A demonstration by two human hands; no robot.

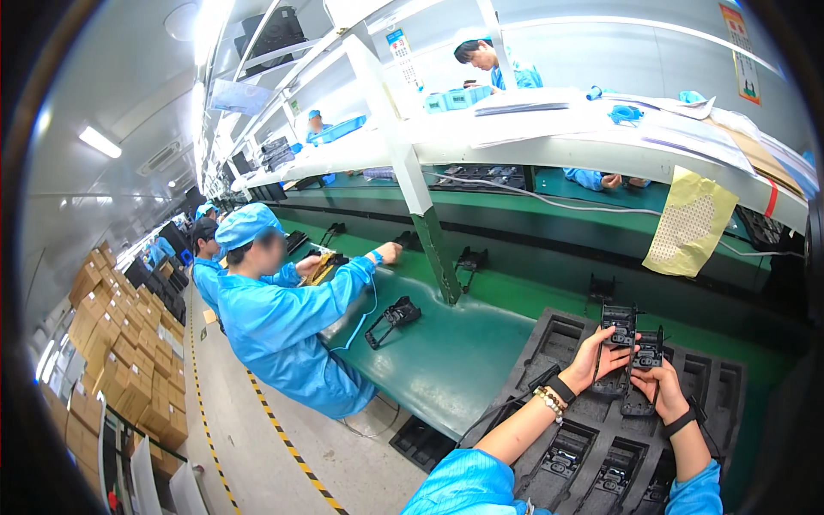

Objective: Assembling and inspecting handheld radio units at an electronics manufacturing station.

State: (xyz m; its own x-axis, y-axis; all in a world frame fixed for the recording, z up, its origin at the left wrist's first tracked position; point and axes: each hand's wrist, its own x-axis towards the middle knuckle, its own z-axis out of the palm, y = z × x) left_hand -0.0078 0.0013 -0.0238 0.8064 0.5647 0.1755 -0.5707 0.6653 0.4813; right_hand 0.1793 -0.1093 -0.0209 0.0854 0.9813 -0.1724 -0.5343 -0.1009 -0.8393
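My left hand [600,360] is closed around a black plastic frame assembly [618,321], lifted above a dark grey foam tray [527,376]. My right hand [662,390] grips a second, similar black frame assembly [650,348], close beside the first. The two parts nearly touch or overlap; which, I cannot tell. Under my hands, the tray has moulded slots, and several more black assemblies [615,474] lie in those near my forearms. Dark bands circle both wrists, and a beaded bracelet [549,403] is on the left one.
A co-worker in blue [287,292] sits to the left, working over the green bench [455,369]. A loose black assembly [395,321] lies between us. More assemblies stand along the green belt [506,296]. A white post [403,154] and a shelf with a hanging yellow sheet [691,221] rise ahead.
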